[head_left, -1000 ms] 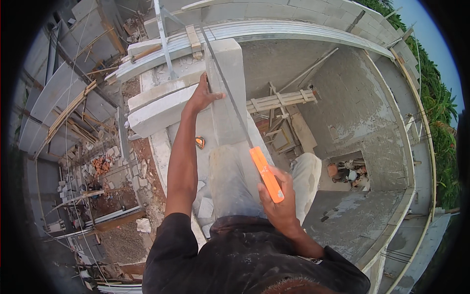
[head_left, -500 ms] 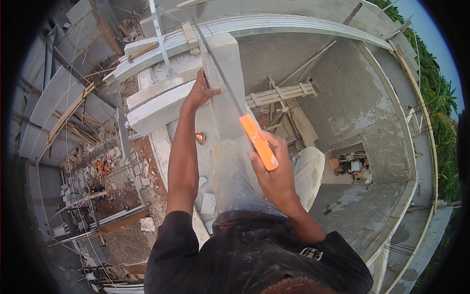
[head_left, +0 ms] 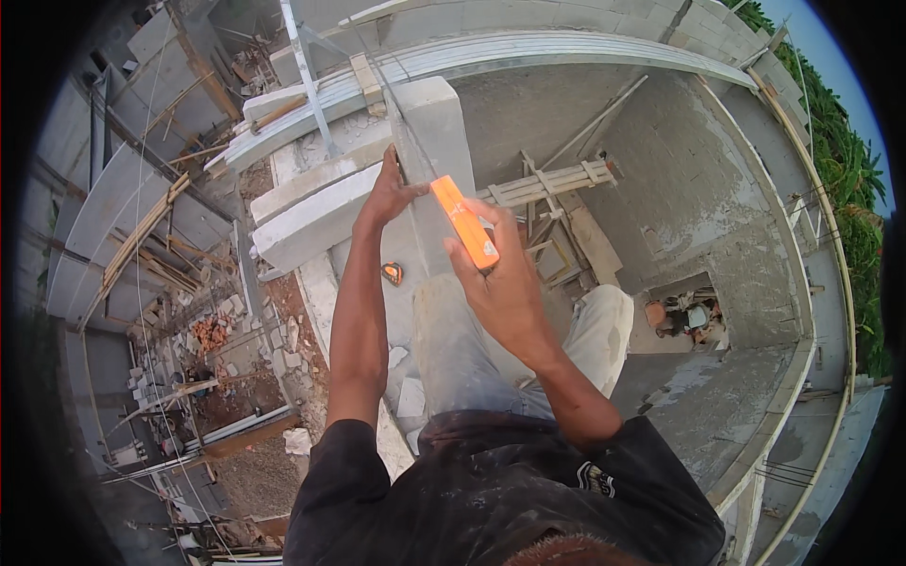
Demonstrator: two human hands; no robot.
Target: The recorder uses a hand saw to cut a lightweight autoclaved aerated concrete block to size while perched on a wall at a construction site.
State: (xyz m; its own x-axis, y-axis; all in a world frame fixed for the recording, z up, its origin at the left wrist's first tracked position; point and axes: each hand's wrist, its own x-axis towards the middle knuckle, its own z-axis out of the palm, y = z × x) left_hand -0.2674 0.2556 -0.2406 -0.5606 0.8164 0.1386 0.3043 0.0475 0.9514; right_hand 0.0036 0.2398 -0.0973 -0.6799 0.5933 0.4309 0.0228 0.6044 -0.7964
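Observation:
My right hand (head_left: pixel 507 297) is wrapped round the orange handle of a hand saw (head_left: pixel 462 222). Its long thin blade points away from me, along the top of a pale grey concrete block (head_left: pixel 442 118). Whether the teeth are biting into the block cannot be made out. On the block's left edge, my left hand (head_left: pixel 385 200) holds on with thumb over the top and fingers stretched along the side. An orange and black tape measure (head_left: pixel 392 274) lies below that hand, beside my knee.
Two long pale blocks (head_left: pixel 316 226) lie left of my left hand. Metal lengths (head_left: pixel 528 42) run across the far side. To the right, the drop into a walled room holds a wooden trestle (head_left: pixel 547 184). Rubble (head_left: pixel 217 330) covers the ground far below left.
My right hand has pushed the saw forward and a little left, so the handle is now close to my left thumb. My left hand stays on the block.

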